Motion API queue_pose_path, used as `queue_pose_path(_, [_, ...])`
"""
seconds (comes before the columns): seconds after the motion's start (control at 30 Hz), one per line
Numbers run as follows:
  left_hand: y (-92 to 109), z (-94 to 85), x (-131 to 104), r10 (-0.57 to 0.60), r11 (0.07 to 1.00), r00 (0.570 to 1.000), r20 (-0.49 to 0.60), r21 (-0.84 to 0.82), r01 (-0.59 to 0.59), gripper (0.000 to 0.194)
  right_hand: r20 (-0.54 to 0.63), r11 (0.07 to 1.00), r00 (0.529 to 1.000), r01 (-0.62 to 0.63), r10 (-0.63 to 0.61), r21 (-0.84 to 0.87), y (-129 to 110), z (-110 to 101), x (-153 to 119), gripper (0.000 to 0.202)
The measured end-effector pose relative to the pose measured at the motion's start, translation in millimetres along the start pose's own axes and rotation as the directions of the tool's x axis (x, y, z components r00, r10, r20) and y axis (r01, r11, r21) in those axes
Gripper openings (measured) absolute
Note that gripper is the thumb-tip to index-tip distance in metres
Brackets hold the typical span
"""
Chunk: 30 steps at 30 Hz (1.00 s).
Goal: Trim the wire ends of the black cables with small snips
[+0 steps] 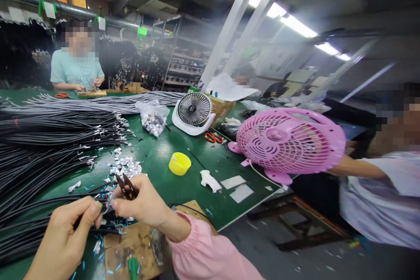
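My left hand (pixel 70 227) is closed, thumb against forefinger, on the stripped end of a black cable (pixel 105 208). Thin wires come out of that end, right beside my other hand. My right hand (pixel 146 201) is wrapped round small snips (pixel 124 185), whose two dark blades point up and to the left, slightly apart. Its thumb and fingertips are close to the cable end; whether they touch the wires I cannot tell. Under both hands lie more black cables (pixel 29 232) and a wooden board (pixel 126 251) with a green-handled tool (pixel 133 267) on it.
Bundled black cables (pixel 39 140) fill the left of the green table (pixel 160 153). Foil scraps (pixel 126 166) lie before my hands. Beyond are a yellow tape roll (pixel 180 164), orange-handled scissors (pixel 214 137), a white fan (pixel 193 111) and a pink fan (pixel 288 140). Co-workers sit across and at right.
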<state>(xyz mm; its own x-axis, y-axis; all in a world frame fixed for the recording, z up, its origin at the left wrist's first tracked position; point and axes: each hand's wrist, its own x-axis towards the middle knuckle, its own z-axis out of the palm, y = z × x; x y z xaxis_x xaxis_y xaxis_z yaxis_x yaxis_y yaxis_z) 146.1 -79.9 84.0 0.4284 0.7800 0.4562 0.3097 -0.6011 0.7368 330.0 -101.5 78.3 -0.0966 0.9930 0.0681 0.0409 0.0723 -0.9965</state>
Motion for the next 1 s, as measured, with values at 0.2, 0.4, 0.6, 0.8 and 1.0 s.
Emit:
queue_pose_path(0.2, [15, -4.9, 7, -0.005, 0.999, 1.000, -0.008, -0.043, 0.005, 0.070, -0.087, 0.999, 0.996, 0.017, -0.020, -0.038, -7, 6, -1, 0.022])
queue_pose_path(0.4, [-9, 4.1, -3, -0.082, 0.992, 0.996, 0.028, -0.094, 0.085, 0.059, -0.077, 0.999, 0.996, 0.032, -0.032, -0.006, -16, 6, -3, 0.023])
queue_pose_path(0.6, [-4, -2.6, -5, -0.214, 0.964, 0.977, 0.018, -0.159, 0.214, 0.053, -0.095, 1.000, 0.995, 0.010, -0.013, -0.026, -18, 8, -3, 0.028])
queue_pose_path(0.8, [-3, 1.3, -3, -0.225, 0.962, 0.973, -0.042, -0.169, 0.215, 0.051, -0.180, 0.994, 0.980, 0.076, -0.090, -0.082, -15, 12, -2, 0.023])
queue_pose_path(1.0, [-13, 1.4, -9, 0.084, 0.992, 0.945, -0.315, 0.117, -0.050, 0.021, -0.187, 0.981, 0.968, 0.142, -0.166, -0.135, -10, 10, -3, 0.021])
